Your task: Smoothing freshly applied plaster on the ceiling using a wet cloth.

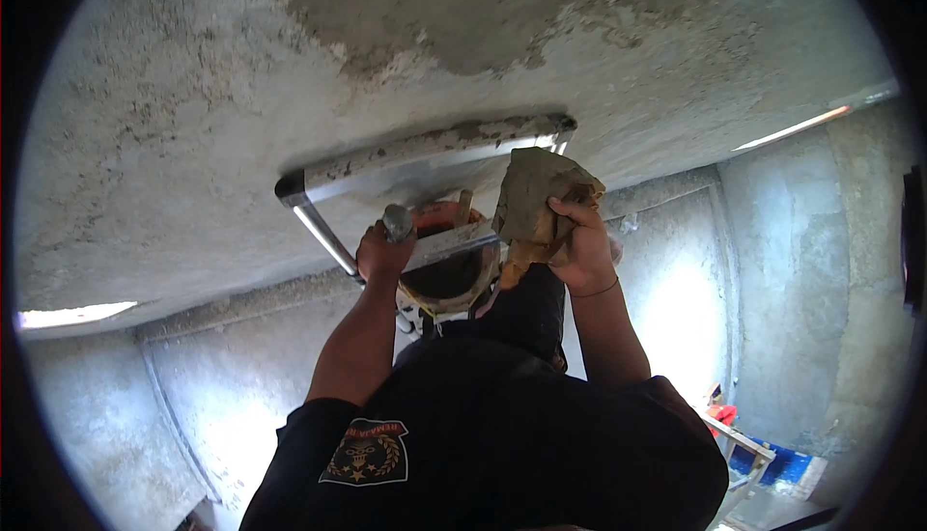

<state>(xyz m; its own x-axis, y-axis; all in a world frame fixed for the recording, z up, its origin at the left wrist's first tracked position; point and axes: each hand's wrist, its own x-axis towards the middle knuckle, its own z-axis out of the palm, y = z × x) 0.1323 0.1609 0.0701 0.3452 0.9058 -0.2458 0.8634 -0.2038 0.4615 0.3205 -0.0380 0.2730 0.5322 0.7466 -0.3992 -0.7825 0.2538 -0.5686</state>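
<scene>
The left hand (383,249) was closed around a grey tool handle (397,221) over one orange bucket (450,263); the right hand (582,248) clutched one crumpled tan paper sack (541,198). One metal ladder top (417,157) stood against the ceiling (212,97), which looked only partly plastered, a rough patch remaining.

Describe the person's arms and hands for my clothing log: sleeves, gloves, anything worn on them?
Both forearms are bare, with short black sleeves ending above the elbows. The left hand and right hand wear no gloves. A thin dark band circles the right wrist. The black shirt carries a shield-shaped patch with gold trim, near the left sleeve.
</scene>
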